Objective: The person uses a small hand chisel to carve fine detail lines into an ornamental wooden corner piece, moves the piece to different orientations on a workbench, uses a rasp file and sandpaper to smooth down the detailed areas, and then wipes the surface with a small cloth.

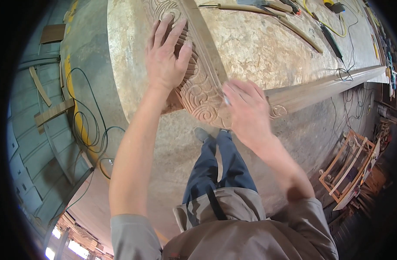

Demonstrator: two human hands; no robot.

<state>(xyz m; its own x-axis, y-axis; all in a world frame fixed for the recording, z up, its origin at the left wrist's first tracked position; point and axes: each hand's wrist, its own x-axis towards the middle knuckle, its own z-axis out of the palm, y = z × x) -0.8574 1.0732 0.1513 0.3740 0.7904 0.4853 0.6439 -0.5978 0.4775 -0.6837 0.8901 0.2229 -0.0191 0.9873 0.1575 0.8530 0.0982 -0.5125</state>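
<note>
Two bare hands work at a carved wooden panel point(198, 89) that lies on a broad, pale, dusty surface point(259, 47), its scrolled end reaching the near edge of that surface. In the head view, the left hand point(166, 58) rests flat on the upper part of the carving, fingers point(157, 32) spread and released, gripping nothing, the palm pressing down on the fluted relief. The right hand point(246, 110) is blurred; it sits at the lower scroll of the panel, fingers curled about what looks like a thin metal tool point(226, 100), though the blur leaves its kind unclear.

Beside the panel, a long wooden moulding point(324, 86) runs off to the right along the surface edge, touching the carved end. Farther back on the surface lie slim wooden strips point(300, 32), a yellow cord point(320, 21) and a dark hand tool point(330, 39), well apart from both hands. Below, the person's blue trousers point(220, 164) and a grey shoe point(201, 134) show against the floor. At left, black cables point(88, 125) loop on the floor near loose wood offcuts point(51, 112). At right stands a wooden frame point(348, 167), well clear of the work.
</note>
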